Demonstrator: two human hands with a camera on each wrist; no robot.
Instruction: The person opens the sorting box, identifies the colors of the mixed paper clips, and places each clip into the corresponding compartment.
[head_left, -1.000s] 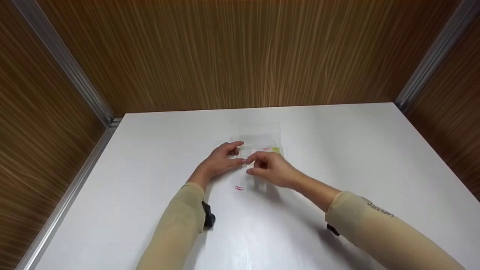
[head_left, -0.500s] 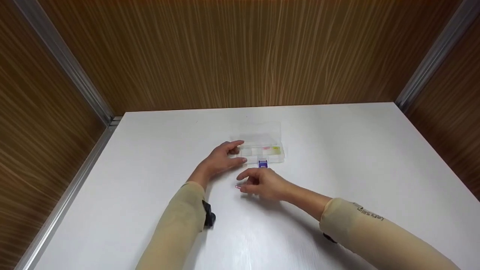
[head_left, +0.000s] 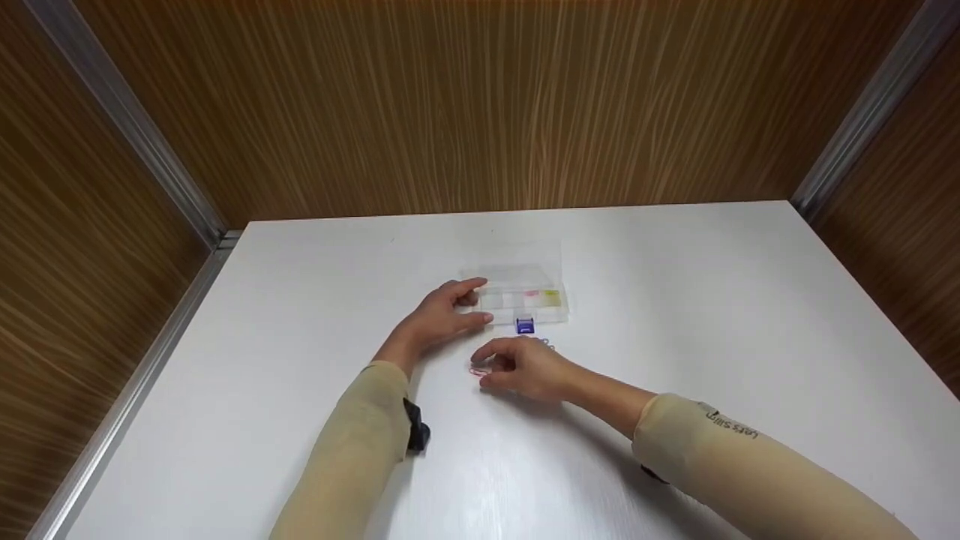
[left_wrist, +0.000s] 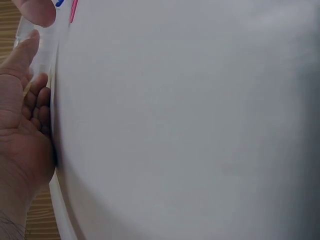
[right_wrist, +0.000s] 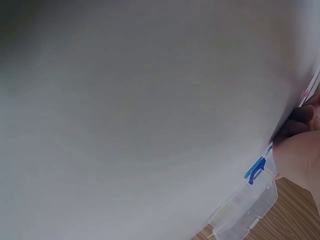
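Note:
A clear plastic compartment box [head_left: 551, 315] with its lid raised lies on the white table. Pink and yellow pieces show in its right compartments. At the box's left end, my left hand [head_left: 446, 315] holds it, thumb along the front and index finger at the back. My right hand [head_left: 529, 369] is low over the table in front of the box. Between its parted thumb and index fingertip lies a pink paper clip [head_left: 478, 371]. This clip [left_wrist: 73, 11] also shows at the top of the left wrist view. Fingers partly hide it in the head view.
A dark blue latch [head_left: 525, 326] is at the box's front. Just behind the right hand, a light blue looped piece [head_left: 547, 343] is partly hidden. Wood-patterned panels [head_left: 517, 105] rise behind the table and at both sides.
My right hand has moved from the box's front edge toward the pink paper clip, uncovering the blue latch. The left hand stays at the box's left end.

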